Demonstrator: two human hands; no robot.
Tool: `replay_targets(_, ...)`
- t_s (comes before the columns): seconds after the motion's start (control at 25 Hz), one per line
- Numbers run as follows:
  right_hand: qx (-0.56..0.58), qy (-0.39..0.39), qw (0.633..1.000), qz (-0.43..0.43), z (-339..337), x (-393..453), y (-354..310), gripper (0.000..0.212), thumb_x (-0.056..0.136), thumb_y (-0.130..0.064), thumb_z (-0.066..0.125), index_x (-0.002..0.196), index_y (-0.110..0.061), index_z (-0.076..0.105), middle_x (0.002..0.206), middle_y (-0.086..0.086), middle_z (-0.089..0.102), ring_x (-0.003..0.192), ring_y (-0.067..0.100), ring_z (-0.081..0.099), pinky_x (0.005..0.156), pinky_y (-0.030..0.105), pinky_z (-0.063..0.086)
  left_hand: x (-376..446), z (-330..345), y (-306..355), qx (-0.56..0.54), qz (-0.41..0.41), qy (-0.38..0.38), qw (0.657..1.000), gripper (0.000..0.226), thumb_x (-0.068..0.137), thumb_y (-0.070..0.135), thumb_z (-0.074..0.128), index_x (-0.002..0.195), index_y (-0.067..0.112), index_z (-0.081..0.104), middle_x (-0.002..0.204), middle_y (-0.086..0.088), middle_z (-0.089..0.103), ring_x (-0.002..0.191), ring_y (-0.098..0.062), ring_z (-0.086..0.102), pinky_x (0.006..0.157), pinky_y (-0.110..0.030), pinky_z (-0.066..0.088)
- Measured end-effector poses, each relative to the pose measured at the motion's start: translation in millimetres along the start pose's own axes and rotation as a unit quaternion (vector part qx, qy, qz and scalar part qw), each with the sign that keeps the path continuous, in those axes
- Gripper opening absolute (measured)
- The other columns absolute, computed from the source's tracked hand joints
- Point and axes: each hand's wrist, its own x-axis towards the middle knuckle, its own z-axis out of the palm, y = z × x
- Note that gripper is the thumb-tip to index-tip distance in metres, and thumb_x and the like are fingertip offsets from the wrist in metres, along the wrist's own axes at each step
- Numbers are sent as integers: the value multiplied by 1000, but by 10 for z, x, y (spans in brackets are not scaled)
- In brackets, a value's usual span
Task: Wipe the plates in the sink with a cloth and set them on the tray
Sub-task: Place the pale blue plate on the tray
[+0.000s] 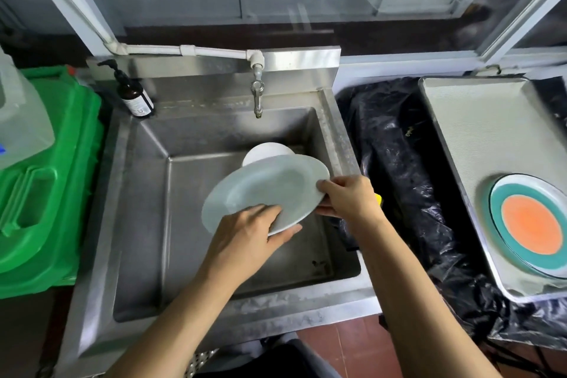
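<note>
While both hands hold it tilted above the steel sink (334,132), the pale plate (270,187) hangs over a white bowl (264,152). The left hand (245,236) grips its near rim, the right hand (349,196) pinches its right edge. An orange-and-teal plate (534,224) lies on the tray (478,120).

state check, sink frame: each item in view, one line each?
left hand: grips pale plate's near rim
right hand: pinches plate's right rim
pale plate: held tilted over the sink
white bowl: in sink, behind plate
tap: no water running
tray: holds orange-and-teal plate, lying flat
</note>
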Motion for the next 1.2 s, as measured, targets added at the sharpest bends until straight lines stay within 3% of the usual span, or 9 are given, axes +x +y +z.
replay_targets(0.16,48,41,995,-83,37,-86,198,13,98,-6,66,86,-7,72,84,17,75,76,27,75,65,35,65,13,-129,-166,-99,-47,-76,991,63,89,70,49,132,25,60,131,14,58,119,-6,53,99,-25,45)
replay_targets(0.36,97,71,985,-123,-189,-263,327,15,101,-10,63,98,1,73,75,5,76,69,14,72,60,26,60,164,-243,-423,-68,-189,9,980,57,99,39,54,149,15,41,150,-9,42,137,-31,36,112,-44,34)
replay_targets(0.56,98,89,985,-108,-480,-432,462,18,102,-20,64,100,-9,77,90,26,74,69,33,65,60,37,58,375,-319,-333,-200,-255,5,946,51,99,30,54,148,22,42,140,-8,54,126,-30,51,101,-44,45)
replay_targets(0.68,55,92,986,-131,-747,-487,515,16,104,-25,61,106,-16,74,84,15,74,58,34,67,46,40,58,451,-250,-98,-210,-243,3,947,47,99,29,54,144,24,45,131,-7,59,118,-30,56,96,-43,48)
replay_targets(0.76,24,105,981,-159,-946,-499,546,13,104,-28,60,109,-23,71,90,6,75,68,31,72,55,44,61,501,-149,86,-209,-249,-11,946,44,98,31,53,141,22,48,126,-8,61,112,-31,58,92,-45,50)
replay_targets(0.88,-8,150,974,-171,-1347,-452,622,7,103,-28,60,107,-27,66,88,-8,76,69,11,69,56,32,57,644,60,376,-201,-247,-25,948,31,97,32,48,120,15,61,105,-9,66,95,-32,60,75,-41,50)
replay_targets(1.0,5,165,973,-163,-1820,-361,708,8,102,-26,63,109,-22,65,93,0,76,73,15,68,62,32,56,801,242,814,-219,-242,-33,945,29,97,32,47,91,10,64,78,-9,63,74,-31,57,60,-35,41)
replay_targets(1.12,-2,190,970,-150,-2398,-219,851,4,101,-18,64,104,-15,66,89,5,72,64,5,59,60,22,52,941,518,1334,-217,-248,-45,943,26,98,31,48,88,12,62,75,-5,60,72,-25,55,56,-31,38)
replay_targets(1.2,-2,219,967,-128,-2796,-112,954,5,100,-19,64,99,-16,69,90,8,73,73,11,63,77,38,62,1042,739,1669,-219,-240,-53,944,21,98,31,48,95,18,64,83,-1,64,76,-21,58,57,-30,39)
